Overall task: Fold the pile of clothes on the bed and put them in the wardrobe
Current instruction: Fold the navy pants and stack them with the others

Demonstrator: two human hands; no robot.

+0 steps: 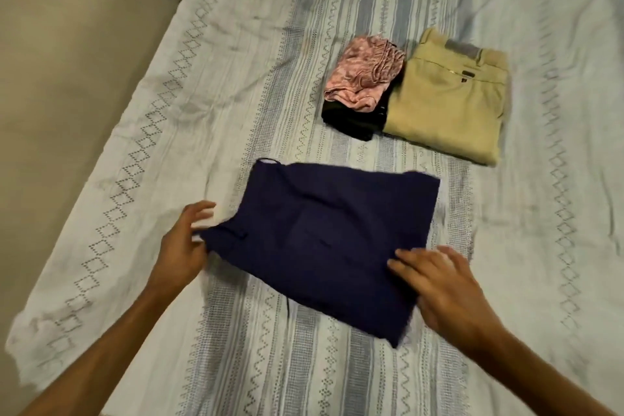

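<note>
Head view: bed point(337, 365) under a pale striped sheet, floor point(67, 78) off to the left. Navy garment point(320, 246) near the front of the bed, partly folded into a rough rectangle, a little crooked, with a thin strap or loop poking out at its far left corner. Left hand point(184, 243) at the garment's left edge, holding the cloth there; fingers blurred, so exact hold hard to tell. Right hand point(442, 287) with fingers spread and fairly straight, lying flat on the garment's near right part, pressing or smoothing rather than gripping.

Farther up the bed, well apart from the navy piece: folded khaki trousers point(449, 101), waistband away from the camera; just beside them on the left, touching, a folded pink patterned garment point(364, 78) sitting on top of a folded black garment point(347, 121). No wardrobe in sight.

Step in hand, by the look of it: folding the navy garment, apparently the last loose piece, three others already folded. Next move probably calls for another fold across the middle, edges lined up and the stray strap tucked in, then gathering the folded pieces for the wardrobe.
</note>
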